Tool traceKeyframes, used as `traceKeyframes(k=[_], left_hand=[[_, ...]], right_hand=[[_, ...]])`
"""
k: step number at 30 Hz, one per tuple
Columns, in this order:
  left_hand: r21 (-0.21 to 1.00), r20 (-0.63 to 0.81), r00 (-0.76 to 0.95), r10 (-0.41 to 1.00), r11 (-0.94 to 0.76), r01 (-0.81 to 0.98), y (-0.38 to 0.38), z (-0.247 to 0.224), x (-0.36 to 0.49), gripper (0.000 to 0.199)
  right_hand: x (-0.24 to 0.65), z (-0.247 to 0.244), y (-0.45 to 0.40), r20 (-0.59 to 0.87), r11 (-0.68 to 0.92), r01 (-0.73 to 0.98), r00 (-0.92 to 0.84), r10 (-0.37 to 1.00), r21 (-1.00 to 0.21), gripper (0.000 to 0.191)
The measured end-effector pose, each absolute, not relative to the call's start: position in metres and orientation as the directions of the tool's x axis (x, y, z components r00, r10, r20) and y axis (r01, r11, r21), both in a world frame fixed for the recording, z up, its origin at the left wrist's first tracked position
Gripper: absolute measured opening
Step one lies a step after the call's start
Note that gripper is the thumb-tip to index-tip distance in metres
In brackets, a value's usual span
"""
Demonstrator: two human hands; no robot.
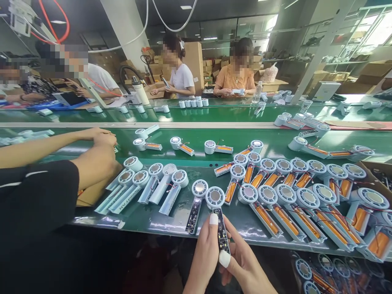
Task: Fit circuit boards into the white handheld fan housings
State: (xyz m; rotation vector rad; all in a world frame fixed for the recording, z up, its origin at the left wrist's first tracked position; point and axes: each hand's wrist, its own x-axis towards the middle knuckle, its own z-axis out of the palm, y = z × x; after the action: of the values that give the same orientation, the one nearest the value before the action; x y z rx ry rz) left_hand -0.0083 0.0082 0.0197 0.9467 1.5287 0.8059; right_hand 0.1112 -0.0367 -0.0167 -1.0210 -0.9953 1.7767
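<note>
A light blue handheld fan (pixel 215 197) with a black circuit board in its open handle is held between my two hands at the front edge of the green bench. My left hand (pixel 208 245) grips the handle's left side, its white-covered thumb on the upper part of the board. My right hand (pixel 240 255) wraps the lower right side, its white-covered thumb near the board's bottom end. Just left of it lies another fan (pixel 199 188) whose handle also shows a black board. To the right, several fans (pixel 268 194) with orange parts and red wires lie in rows.
Fans with closed handles (pixel 179 179) lie at left, near a co-worker's arms (pixel 94 151). More fans (pixel 210 147) lie on the green belt (pixel 190 134) beyond. Several people sit across the line. A cardboard box (pixel 375 171) stands at far right.
</note>
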Motion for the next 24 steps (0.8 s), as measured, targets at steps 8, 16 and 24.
traceKeyframes(k=[8,16,24], left_hand=[[0.703,0.208,-0.176,0.962,-0.022,0.711,0.015,0.004,-0.045,0.037],[0.478,0.563,0.02,0.826,-0.345,0.808,0.018,-0.053,-0.058,0.039],[0.268,0.751,0.098,0.653,-0.436,0.859,0.021,-0.077,-0.061,0.027]], right_hand=[[0.126,-0.013,-0.018,-0.233,-0.162,0.314,-0.205,0.95,-0.935,0.071],[0.136,-0.014,-0.007,0.175,0.312,0.855,-0.262,0.949,-0.413,0.06],[0.139,-0.037,-0.004,0.379,0.489,0.795,-0.356,0.855,-0.357,0.044]])
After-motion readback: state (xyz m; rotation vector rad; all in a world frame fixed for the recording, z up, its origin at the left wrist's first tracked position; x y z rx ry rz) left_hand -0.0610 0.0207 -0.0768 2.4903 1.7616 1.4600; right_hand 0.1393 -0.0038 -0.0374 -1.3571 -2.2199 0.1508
